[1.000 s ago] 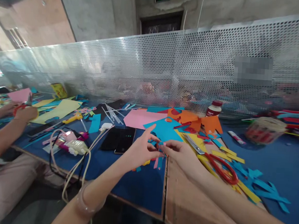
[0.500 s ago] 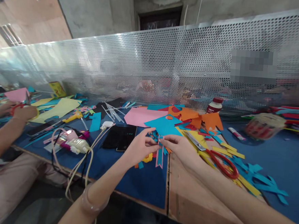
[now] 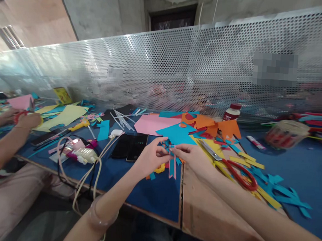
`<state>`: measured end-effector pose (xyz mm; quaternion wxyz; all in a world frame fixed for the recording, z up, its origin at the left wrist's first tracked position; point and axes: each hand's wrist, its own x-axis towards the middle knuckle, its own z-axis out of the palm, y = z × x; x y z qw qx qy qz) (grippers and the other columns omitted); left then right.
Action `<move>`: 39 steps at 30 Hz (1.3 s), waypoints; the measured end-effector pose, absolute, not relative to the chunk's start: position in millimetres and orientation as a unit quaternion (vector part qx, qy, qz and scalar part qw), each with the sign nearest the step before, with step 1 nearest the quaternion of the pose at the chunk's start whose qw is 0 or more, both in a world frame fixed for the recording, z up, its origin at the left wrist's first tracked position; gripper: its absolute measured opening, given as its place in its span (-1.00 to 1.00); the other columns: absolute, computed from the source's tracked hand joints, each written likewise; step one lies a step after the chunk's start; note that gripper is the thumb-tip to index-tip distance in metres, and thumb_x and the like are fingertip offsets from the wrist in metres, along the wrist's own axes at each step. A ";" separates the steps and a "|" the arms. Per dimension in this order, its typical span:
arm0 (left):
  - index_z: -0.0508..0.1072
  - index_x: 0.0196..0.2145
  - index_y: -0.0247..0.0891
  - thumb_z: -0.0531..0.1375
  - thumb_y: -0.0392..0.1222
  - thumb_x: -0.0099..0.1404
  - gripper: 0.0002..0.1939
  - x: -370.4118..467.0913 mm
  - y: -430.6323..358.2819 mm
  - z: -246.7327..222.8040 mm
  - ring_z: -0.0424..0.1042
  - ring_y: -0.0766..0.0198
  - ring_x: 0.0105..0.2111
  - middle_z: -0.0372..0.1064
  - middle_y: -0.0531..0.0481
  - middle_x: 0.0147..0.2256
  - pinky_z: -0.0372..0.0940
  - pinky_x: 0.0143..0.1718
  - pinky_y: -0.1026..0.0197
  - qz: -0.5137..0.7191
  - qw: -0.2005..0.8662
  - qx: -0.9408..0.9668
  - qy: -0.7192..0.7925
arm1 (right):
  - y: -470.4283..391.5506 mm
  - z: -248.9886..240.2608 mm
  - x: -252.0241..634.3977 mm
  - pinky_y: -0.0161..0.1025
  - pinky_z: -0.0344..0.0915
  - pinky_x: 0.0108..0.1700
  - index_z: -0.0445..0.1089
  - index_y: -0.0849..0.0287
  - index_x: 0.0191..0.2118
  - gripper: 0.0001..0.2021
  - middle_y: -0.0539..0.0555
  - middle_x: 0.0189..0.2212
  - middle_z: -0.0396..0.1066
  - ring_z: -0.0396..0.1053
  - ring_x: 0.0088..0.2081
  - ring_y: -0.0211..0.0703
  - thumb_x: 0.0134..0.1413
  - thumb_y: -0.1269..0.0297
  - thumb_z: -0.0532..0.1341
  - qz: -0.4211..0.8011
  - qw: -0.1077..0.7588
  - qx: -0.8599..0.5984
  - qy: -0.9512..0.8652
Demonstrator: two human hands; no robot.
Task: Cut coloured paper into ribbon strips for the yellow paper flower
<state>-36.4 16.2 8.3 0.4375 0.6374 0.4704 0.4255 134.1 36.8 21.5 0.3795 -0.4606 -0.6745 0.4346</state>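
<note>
A small pink-edged blue paper strip (image 3: 172,166) with a notched lower end hangs between my hands above the blue table surface. My right hand (image 3: 191,155) pinches its top with thumb and forefinger. From the left, my left hand (image 3: 154,154) reaches to the strip's upper part, its fingers curled and the fingertips near or on the edge. Behind the hands lies a large blue paper sheet (image 3: 176,132), with a pink sheet (image 3: 155,124) beyond it. Red-handled scissors (image 3: 240,173) rest beside my right forearm, blades pointing away.
Two dark phones (image 3: 135,148) lie left of my hands. Cables and a glue gun (image 3: 79,126) are further left, near another person's hands (image 3: 25,120) with scissors. A red-capped bottle (image 3: 232,112), a glue stick (image 3: 255,142) and a clear tub (image 3: 286,134) stand or lie right.
The paper strip has tilted slightly, and my right fingers have closed a little further over its top. The view has shifted slightly.
</note>
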 end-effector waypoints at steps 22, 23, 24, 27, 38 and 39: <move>0.21 0.13 -0.24 0.31 -0.12 0.09 -0.33 -39.5 15.9 5.9 0.45 0.26 -0.43 0.43 0.04 -0.43 0.33 -0.39 0.25 0.446 0.422 0.632 0.474 | 16.7 -8.5 144.9 -0.29 0.30 -0.35 0.45 0.20 -0.38 -0.69 0.05 -0.46 0.49 0.42 -0.39 -0.20 -0.05 0.02 0.28 0.545 0.214 -0.404 -0.703; 0.21 0.13 -0.24 0.31 -0.13 0.09 -0.33 -38.9 15.3 5.8 0.45 0.26 -0.44 0.43 0.04 -0.44 0.33 -0.40 0.26 0.446 0.425 0.630 0.472 | 14.2 -7.9 144.8 -0.29 0.30 -0.35 0.45 0.21 -0.38 -0.70 0.05 -0.45 0.49 0.42 -0.40 -0.21 -0.05 0.02 0.29 0.554 0.210 -0.405 -0.696; 0.21 0.13 -0.24 0.31 -0.13 0.09 -0.33 -38.3 14.6 5.9 0.45 0.27 -0.45 0.43 0.03 -0.44 0.33 -0.41 0.26 0.445 0.428 0.631 0.470 | 12.4 -7.1 144.6 -0.30 0.30 -0.36 0.44 0.21 -0.39 -0.70 0.05 -0.46 0.49 0.42 -0.41 -0.22 -0.06 0.03 0.30 0.557 0.209 -0.409 -0.692; 0.21 0.13 -0.25 0.31 -0.12 0.09 -0.34 -37.1 12.4 7.5 0.45 0.28 -0.46 0.42 0.03 -0.45 0.33 -0.41 0.26 0.443 0.431 0.633 0.467 | 11.5 -5.6 144.8 -0.32 0.27 -0.38 0.44 0.23 -0.41 -0.69 0.05 -0.47 0.49 0.38 -0.44 -0.26 -0.09 0.03 0.32 0.566 0.204 -0.418 -0.681; 0.18 0.15 -0.27 0.31 -0.15 0.10 -0.31 -34.4 10.5 10.8 0.48 0.24 -0.45 0.43 0.02 -0.44 0.40 -0.35 0.17 0.429 0.452 0.630 0.463 | 18.3 -9.4 152.2 -0.36 -0.04 -0.55 0.42 0.24 -0.47 -0.67 -0.09 -0.66 0.25 0.09 -0.61 -0.40 -0.04 0.02 0.28 0.611 0.203 -0.386 -0.661; 0.18 0.16 -0.27 0.31 -0.15 0.10 -0.30 -34.2 10.3 10.7 0.49 0.24 -0.45 0.43 0.02 -0.44 0.40 -0.34 0.17 0.428 0.457 0.630 0.461 | 18.3 -9.5 152.0 -0.36 -0.04 -0.55 0.43 0.24 -0.46 -0.68 -0.08 -0.66 0.27 0.09 -0.61 -0.40 -0.04 0.02 0.28 0.607 0.201 -0.387 -0.665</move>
